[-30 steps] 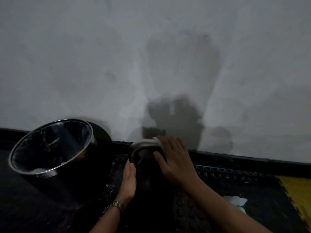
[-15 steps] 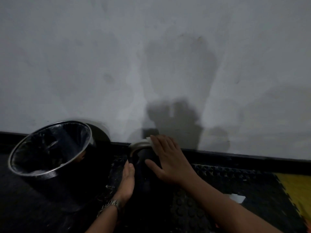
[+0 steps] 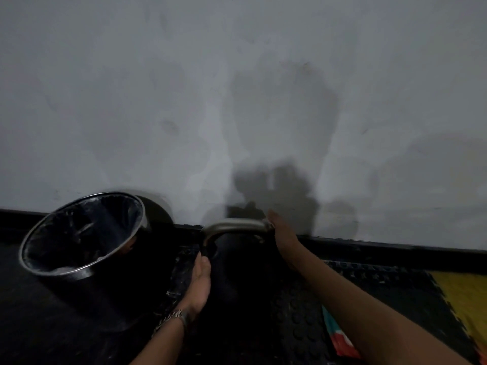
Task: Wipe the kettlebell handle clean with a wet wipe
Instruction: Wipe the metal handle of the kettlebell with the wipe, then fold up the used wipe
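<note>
Grey plaster wall (image 3: 158, 88) fills most of the view, black skirting (image 3: 395, 246) along its foot, dark studded floor mat (image 3: 297, 312) below. Dim light, lots lost in shadow.

Kettlebell (image 3: 237, 272) sits on the mat close to the wall, centre-low in view; its body is black and hard to separate from the mat. Handle (image 3: 232, 224) is the pale metal arch on top, and most of it shows bare.

Your right hand (image 3: 283, 237) is at the right end of the handle, edge-on to the camera, fingers straight and together, tips pointing up toward the wall. A small pale bit at the handle's right end, just beside your fingers, looks like the wipe (image 3: 269, 225); too small and dark to be sure. Can't tell whether your thumb is hooked round the handle or how the wipe is held.

Your left hand (image 3: 201, 279) lies against the kettlebell's left side below the handle, palm turned toward the body, fingers straight and together, not curled on anything. Metal watch (image 3: 174, 316) on that wrist.

Left of the kettlebell, a black bin (image 3: 87, 259) with a shiny rim (image 3: 142, 214) and dark liner leans toward the camera, near your left hand but apart from it. By your right forearm, a red and teal packet (image 3: 340, 341) lies on the mat. Yellow mat tile (image 3: 463, 299) at far right.
</note>
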